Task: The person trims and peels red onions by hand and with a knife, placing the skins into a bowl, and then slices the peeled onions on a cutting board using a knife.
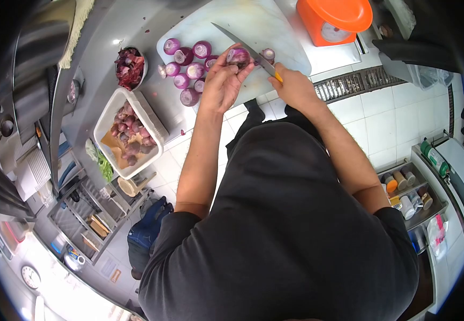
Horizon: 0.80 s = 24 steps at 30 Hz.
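A red onion (238,56) rests in my left hand (224,80), its fingers curled around it above the cutting board (259,27). My right hand (295,88) is closed on the yellow handle of a knife (245,48); the blade points up and left, passing just beside the held onion. Several red onions with cut ends (195,70) stand grouped on the board's left part and the counter by it. A small onion piece (268,54) lies on the board, right of the blade.
Left of the board are a bowl of dark red peels (129,68) and a white crate (160,140) of unpeeled onions. An orange kitchen scale (335,20) stands at the upper right. Small peel scraps dot the counter. A floor drain (358,83) runs at the right.
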Each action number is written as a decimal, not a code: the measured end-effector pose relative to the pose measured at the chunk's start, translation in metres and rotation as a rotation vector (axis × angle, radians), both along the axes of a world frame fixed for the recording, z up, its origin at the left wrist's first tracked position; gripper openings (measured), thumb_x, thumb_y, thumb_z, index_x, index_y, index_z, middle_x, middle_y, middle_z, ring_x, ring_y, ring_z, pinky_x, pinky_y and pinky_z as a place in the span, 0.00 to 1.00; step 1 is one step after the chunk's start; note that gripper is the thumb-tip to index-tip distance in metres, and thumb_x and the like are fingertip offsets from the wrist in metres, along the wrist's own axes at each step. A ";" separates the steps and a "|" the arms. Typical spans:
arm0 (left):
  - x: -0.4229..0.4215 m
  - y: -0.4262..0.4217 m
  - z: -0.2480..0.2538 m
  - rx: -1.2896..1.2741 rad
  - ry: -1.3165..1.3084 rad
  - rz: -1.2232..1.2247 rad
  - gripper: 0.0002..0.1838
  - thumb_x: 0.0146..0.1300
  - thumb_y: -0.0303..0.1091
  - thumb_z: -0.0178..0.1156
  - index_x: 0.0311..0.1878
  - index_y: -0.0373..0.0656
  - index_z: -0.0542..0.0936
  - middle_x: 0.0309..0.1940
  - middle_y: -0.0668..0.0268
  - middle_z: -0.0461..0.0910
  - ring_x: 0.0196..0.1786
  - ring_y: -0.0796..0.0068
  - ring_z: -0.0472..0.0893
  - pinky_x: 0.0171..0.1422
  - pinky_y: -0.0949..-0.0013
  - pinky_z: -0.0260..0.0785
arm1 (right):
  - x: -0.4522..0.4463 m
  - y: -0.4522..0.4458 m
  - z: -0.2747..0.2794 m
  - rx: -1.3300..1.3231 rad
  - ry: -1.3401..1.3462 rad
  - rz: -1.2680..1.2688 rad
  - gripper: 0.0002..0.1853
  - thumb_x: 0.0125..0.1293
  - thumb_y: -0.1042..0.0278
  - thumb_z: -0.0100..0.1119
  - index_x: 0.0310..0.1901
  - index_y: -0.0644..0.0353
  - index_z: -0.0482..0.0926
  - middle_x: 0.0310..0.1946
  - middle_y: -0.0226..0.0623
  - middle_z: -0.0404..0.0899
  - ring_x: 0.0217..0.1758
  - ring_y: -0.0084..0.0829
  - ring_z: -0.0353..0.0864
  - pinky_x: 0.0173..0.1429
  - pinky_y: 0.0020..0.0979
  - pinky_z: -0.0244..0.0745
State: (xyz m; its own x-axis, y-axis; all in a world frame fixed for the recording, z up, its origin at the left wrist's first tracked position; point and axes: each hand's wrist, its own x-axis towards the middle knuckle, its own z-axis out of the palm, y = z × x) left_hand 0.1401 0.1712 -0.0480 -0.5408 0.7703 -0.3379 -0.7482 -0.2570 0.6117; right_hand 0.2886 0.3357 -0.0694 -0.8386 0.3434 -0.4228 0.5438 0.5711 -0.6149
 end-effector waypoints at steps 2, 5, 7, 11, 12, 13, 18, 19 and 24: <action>0.002 0.000 0.008 0.055 -0.074 0.023 0.30 0.73 0.22 0.55 0.77 0.28 0.67 0.61 0.50 0.81 0.62 0.59 0.84 0.77 0.54 0.77 | -0.001 0.005 0.007 -0.032 -0.005 -0.020 0.17 0.80 0.53 0.56 0.57 0.60 0.78 0.38 0.53 0.88 0.44 0.59 0.88 0.49 0.57 0.81; 0.002 -0.004 0.007 0.130 -0.112 0.015 0.30 0.72 0.28 0.59 0.76 0.28 0.69 0.62 0.49 0.81 0.60 0.59 0.84 0.74 0.55 0.79 | 0.003 0.008 0.015 -0.056 0.070 -0.068 0.17 0.81 0.54 0.56 0.52 0.61 0.78 0.37 0.53 0.86 0.42 0.60 0.86 0.47 0.56 0.78; 0.001 -0.007 0.004 0.119 -0.104 -0.005 0.36 0.70 0.36 0.63 0.77 0.28 0.66 0.65 0.47 0.79 0.61 0.58 0.83 0.73 0.56 0.78 | 0.007 0.005 0.012 -0.019 0.211 -0.124 0.16 0.81 0.56 0.57 0.47 0.63 0.76 0.33 0.53 0.83 0.38 0.62 0.83 0.43 0.56 0.73; 0.004 -0.008 0.009 0.132 -0.140 -0.015 0.35 0.72 0.44 0.62 0.75 0.30 0.71 0.65 0.45 0.81 0.60 0.59 0.85 0.68 0.57 0.80 | 0.012 0.011 0.040 0.009 0.327 -0.151 0.13 0.80 0.61 0.54 0.48 0.64 0.77 0.37 0.55 0.85 0.41 0.59 0.85 0.45 0.55 0.77; 0.004 -0.008 0.010 0.148 -0.138 -0.027 0.35 0.72 0.44 0.61 0.74 0.30 0.71 0.65 0.45 0.81 0.60 0.59 0.85 0.67 0.57 0.79 | 0.012 0.011 0.050 -0.017 0.342 -0.182 0.12 0.80 0.62 0.55 0.47 0.64 0.77 0.34 0.54 0.84 0.39 0.57 0.85 0.44 0.53 0.77; 0.004 -0.008 0.011 0.163 -0.137 -0.040 0.35 0.72 0.45 0.61 0.74 0.29 0.71 0.64 0.45 0.81 0.59 0.59 0.85 0.66 0.57 0.79 | 0.013 0.011 0.059 -0.042 0.357 -0.212 0.12 0.80 0.63 0.55 0.45 0.65 0.77 0.32 0.54 0.84 0.37 0.55 0.85 0.42 0.51 0.76; 0.005 -0.006 0.017 0.292 -0.117 -0.138 0.35 0.71 0.43 0.59 0.74 0.29 0.71 0.64 0.45 0.82 0.61 0.59 0.84 0.66 0.57 0.76 | 0.010 0.011 0.107 -0.293 0.344 -0.289 0.21 0.74 0.52 0.68 0.38 0.65 0.77 0.19 0.44 0.78 0.22 0.34 0.79 0.31 0.38 0.72; 0.006 -0.006 0.018 0.324 -0.114 -0.148 0.34 0.71 0.42 0.58 0.74 0.29 0.71 0.64 0.46 0.82 0.62 0.59 0.83 0.67 0.56 0.75 | 0.008 0.009 0.114 -0.283 0.364 -0.279 0.24 0.72 0.49 0.72 0.36 0.65 0.77 0.17 0.42 0.77 0.20 0.30 0.77 0.29 0.36 0.71; 0.018 0.000 0.043 0.263 -0.006 -0.148 0.35 0.71 0.39 0.57 0.76 0.28 0.69 0.68 0.47 0.80 0.67 0.56 0.81 0.73 0.53 0.70 | -0.001 -0.002 0.124 -0.220 0.488 -0.280 0.32 0.61 0.41 0.82 0.29 0.63 0.72 0.16 0.40 0.78 0.18 0.28 0.76 0.27 0.34 0.72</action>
State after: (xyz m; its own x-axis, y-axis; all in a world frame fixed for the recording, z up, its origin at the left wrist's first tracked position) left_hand 0.1584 0.1711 -0.0049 -0.4150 0.9020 -0.1193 -0.7927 -0.2940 0.5341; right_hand 0.2879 0.3341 0.0549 -0.8439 0.5275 -0.0976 0.2803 0.2785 -0.9186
